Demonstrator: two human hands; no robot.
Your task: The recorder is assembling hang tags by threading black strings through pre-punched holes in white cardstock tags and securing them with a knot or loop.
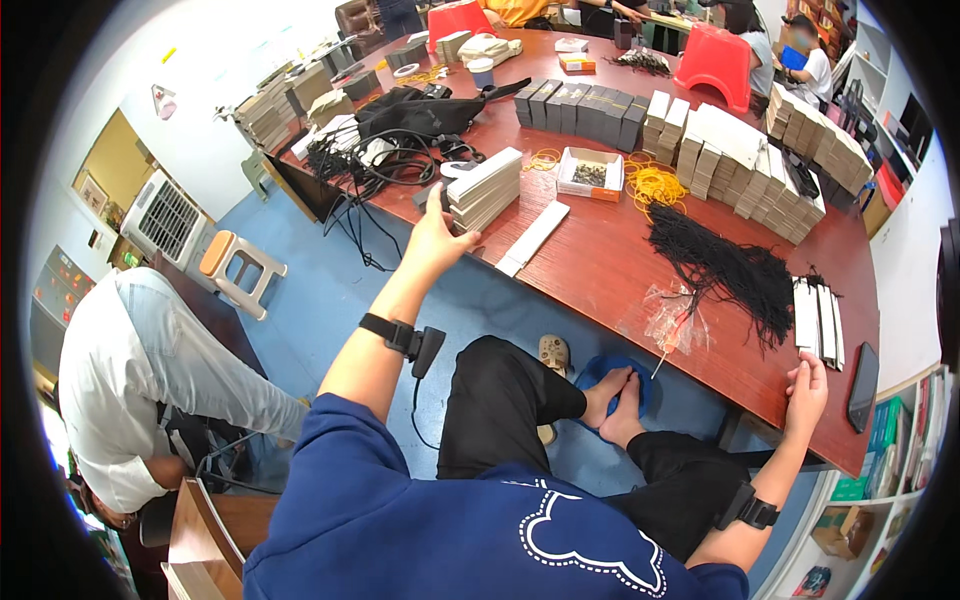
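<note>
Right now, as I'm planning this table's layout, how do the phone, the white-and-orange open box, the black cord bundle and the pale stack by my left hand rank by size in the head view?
1. Black cord bundle
2. Pale stack
3. Open box
4. Phone

Apparent size only; true order is unsure.

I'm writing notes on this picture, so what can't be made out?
In the head view:
Small dark pieces in the open white-and-orange cardboard box: too small to identify.
Whether the bare right hand touches the flat white strips: contact too small to see.
Head of the person in yellow: cut off by the upper edge.
</note>
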